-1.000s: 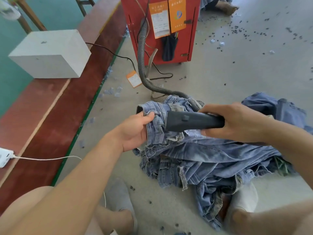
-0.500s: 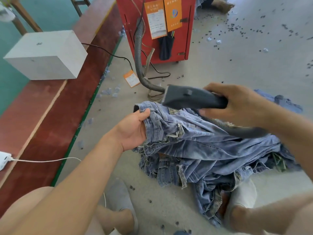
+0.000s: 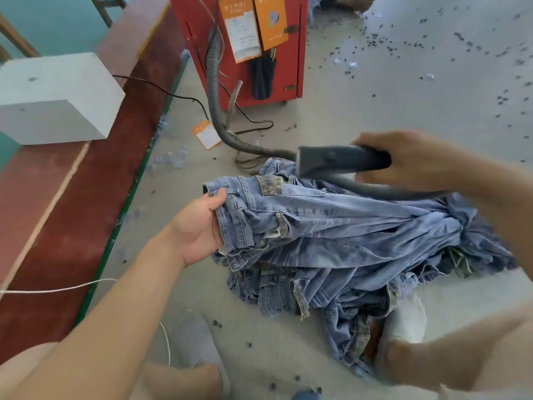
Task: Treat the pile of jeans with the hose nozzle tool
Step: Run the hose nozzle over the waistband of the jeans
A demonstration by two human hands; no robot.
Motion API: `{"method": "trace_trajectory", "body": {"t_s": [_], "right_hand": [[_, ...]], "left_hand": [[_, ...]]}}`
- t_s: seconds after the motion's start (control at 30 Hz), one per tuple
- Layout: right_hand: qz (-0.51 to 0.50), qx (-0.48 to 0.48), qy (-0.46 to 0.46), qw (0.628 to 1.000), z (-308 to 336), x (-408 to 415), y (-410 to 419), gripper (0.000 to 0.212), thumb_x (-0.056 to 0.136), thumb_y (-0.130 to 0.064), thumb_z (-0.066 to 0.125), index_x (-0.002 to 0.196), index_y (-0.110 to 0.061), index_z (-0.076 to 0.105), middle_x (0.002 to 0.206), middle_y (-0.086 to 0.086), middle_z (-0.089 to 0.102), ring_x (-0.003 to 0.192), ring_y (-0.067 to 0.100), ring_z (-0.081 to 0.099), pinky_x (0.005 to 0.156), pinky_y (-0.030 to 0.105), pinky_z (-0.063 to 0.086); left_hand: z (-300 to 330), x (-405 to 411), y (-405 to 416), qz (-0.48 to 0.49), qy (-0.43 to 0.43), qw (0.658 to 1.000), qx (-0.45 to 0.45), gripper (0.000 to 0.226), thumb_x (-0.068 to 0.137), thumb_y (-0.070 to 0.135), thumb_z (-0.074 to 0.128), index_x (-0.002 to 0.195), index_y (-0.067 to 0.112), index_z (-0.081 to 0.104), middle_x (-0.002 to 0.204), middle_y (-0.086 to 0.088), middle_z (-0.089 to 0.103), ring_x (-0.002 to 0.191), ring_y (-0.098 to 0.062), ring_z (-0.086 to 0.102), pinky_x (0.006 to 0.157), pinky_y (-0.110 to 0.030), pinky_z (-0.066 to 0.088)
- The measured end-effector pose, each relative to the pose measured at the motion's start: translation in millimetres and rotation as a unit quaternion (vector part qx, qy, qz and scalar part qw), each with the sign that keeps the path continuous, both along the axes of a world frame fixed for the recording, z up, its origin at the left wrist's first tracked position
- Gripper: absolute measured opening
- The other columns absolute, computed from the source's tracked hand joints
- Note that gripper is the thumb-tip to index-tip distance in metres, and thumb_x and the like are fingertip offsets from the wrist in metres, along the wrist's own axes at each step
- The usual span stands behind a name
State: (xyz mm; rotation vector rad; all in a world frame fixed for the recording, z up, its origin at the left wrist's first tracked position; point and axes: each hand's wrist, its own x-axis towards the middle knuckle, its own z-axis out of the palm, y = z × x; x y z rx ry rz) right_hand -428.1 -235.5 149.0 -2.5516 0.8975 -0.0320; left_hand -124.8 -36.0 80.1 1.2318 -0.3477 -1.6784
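Gripping the waistband of the top pair, the left hand (image 3: 199,226) lifts it off the pile of jeans (image 3: 331,255) on the concrete floor (image 3: 360,111).
Right hand (image 3: 412,160) is wrapped round the dark grey hose nozzle (image 3: 340,160), held just above the pile's far edge, mouth pointing left; its ribbed hose (image 3: 215,90) runs back to a red machine (image 3: 288,64); a white block (image 3: 57,96) sits on the red ledge (image 3: 86,197) at left.
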Motion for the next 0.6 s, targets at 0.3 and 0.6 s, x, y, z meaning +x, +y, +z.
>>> {"method": "trace_trajectory", "body": {"t_s": [0.3,0.6], "right_hand": [[0.051,0.042,0.157,0.985,-28,-26,-13,0.041,0.084,-0.027,0.077,0.114,-0.052,0.064,0.089,-0.043,0.057,0.085,-0.017,0.052,0.064,0.023,0.039],[0.046,0.043,0.047,0.997,-15,-23,2,0.046,0.086,-0.027,0.075,0.113,-0.061,0.059,0.089,-0.035,0.063,0.083,-0.007,0.059,0.068,0.029,0.047]], "left_hand": [[0,1,0,-0.008,-0.029,0.999,-0.018,0.046,0.113,0.030,0.028,0.149,0.010,0.049,0.142,-0.019,0.062,0.128,-0.040,0.061,0.095,-0.052,0.058],[4,3,0,-0.020,0.003,1.000,-0.013,0.049,0.113,0.034,0.027,0.151,0.012,0.047,0.144,-0.017,0.061,0.131,-0.037,0.061,0.098,-0.050,0.057]]}}
